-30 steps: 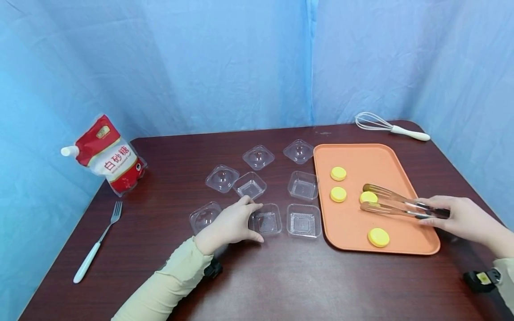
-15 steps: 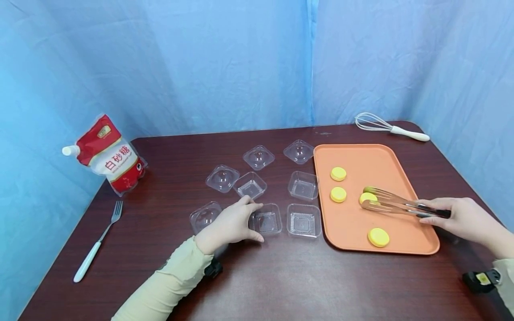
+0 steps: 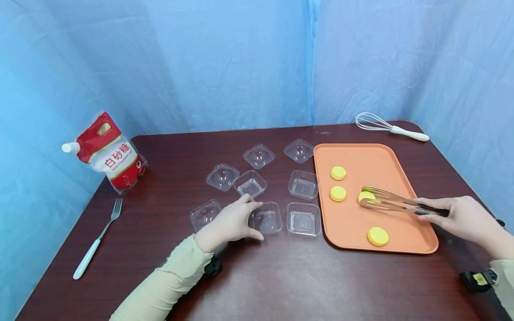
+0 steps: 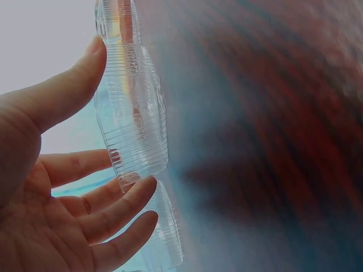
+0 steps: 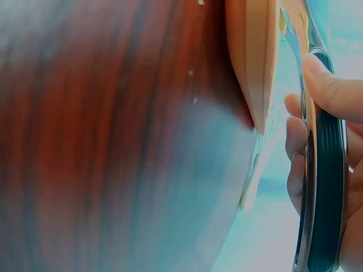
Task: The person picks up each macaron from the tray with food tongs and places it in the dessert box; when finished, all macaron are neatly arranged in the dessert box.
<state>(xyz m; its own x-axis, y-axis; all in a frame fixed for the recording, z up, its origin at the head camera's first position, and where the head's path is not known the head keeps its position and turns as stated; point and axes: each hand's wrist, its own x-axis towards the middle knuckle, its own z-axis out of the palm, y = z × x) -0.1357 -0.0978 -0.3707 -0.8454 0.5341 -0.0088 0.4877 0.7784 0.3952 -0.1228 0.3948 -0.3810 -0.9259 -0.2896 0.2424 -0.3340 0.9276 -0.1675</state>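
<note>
1. Right hand (image 3: pixel 459 218) grips metal tongs (image 3: pixel 387 206), their arms straddling a yellow disc (image 3: pixel 365 196) on the orange tray (image 3: pixel 365 158).
2. Left hand (image 3: pixel 230 223) holds a clear square container (image 3: pixel 268 219) between thumb and fingers, left of the tray.
3. Apparently grasping the disc; next calls for a squeeze.

Tray (image 3: pixel 357 156): table's (image 3: pixel 281 276) right
Discs (image 3: pixel 338 173): four on the tray, one between the tongs (image 3: pixel 395 207)
Whisk (image 3: pixel 409 133): behind the tray
Tubs (image 3: pixel 304 218): left of the tray
Lids (image 3: pixel 259 156): left of and behind the tubs
Pouch (image 3: pixel 114 154): far left, behind the fork (image 3: pixel 94 246)
</note>
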